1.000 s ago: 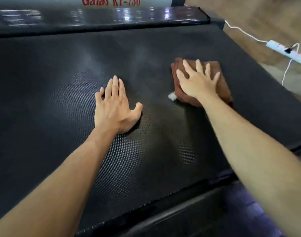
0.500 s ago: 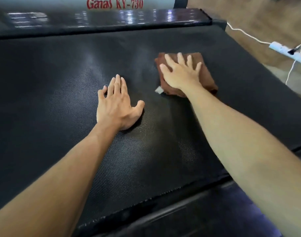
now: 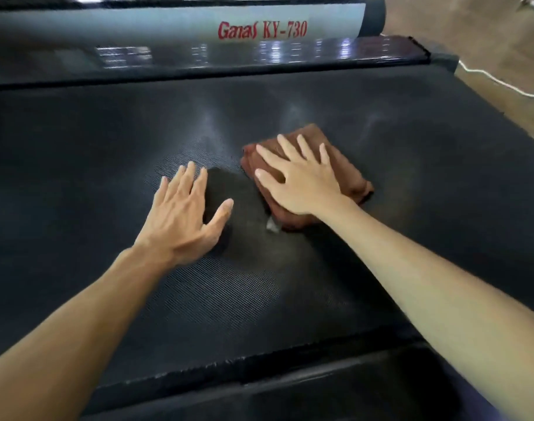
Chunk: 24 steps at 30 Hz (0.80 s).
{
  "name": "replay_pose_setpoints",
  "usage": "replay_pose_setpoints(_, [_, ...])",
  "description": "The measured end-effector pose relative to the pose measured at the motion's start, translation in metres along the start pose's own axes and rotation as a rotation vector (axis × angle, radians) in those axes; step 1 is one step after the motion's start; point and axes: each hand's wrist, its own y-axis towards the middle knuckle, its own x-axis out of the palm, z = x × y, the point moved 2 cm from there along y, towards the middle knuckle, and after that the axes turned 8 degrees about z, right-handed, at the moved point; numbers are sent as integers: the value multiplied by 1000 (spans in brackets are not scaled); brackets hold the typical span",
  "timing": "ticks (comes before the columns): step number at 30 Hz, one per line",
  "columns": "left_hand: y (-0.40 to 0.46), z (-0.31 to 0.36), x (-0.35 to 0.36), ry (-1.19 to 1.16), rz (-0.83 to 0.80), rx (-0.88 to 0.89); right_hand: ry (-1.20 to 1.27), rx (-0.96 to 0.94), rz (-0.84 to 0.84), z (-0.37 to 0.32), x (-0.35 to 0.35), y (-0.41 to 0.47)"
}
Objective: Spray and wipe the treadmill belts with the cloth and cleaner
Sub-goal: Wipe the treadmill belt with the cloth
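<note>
Fingers of left hand (image 3: 180,217) lay straight, flat on belt (image 3: 77,177), holding nothing, just left of cloth (image 3: 344,171). Cloth sat mid-belt, folded. Right hand (image 3: 299,180) right of left hand, fingers spread straight, pressed on cloth. Step judged: wiping. Next move likely needs firm sweeps across unwiped belt. Cleaner not in view.

1 head-worn camera looks forward and steeply down, close over the treadmill belt (image 3: 77,177) at arm's reach.

Two hands: left hand (image 3: 180,217), right hand (image 3: 302,180). One cloth (image 3: 344,165). One treadmill belt (image 3: 77,165). One cable (image 3: 499,82).
</note>
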Motion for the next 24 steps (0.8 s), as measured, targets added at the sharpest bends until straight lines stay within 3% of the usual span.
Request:
replay_pose_setpoints(2, [-9,-9,-4,12,-8,-5,6,-56,33,6,-1,-44])
replay_pose_setpoints(4, [-17,-16,-6,19,1,-7,-21,62,33,37,-12,-53])
replay_pose_setpoints(6, [-24,-22,-7,25,-12,-8,-9,245,-10,55,-12,-17])
replay_pose_setpoints(8, [-25,-25,-4,31,4,-14,-7,305,-14,35,-4,26])
replay_pose_setpoints(11, [-22,-26,-3,25,11,-31,26,42,10,-33,6,20])
replay_pose_setpoints(14, [-22,-26,-7,29,12,-24,30,-195,72,-48,0,-77])
replay_pose_setpoints(17, [-23,-22,-8,47,-7,7,5,-23,42,13,-15,-107])
replay_pose_setpoints(20, [-13,-5,-2,48,-23,42,17,271,13,55,-13,-33])
replay_pose_setpoints(22, [4,13,7,34,-6,58,-5,277,18,42,-6,7])
replay_pose_setpoints(24, [24,33,15,26,-2,80,10,144,33,26,0,3])
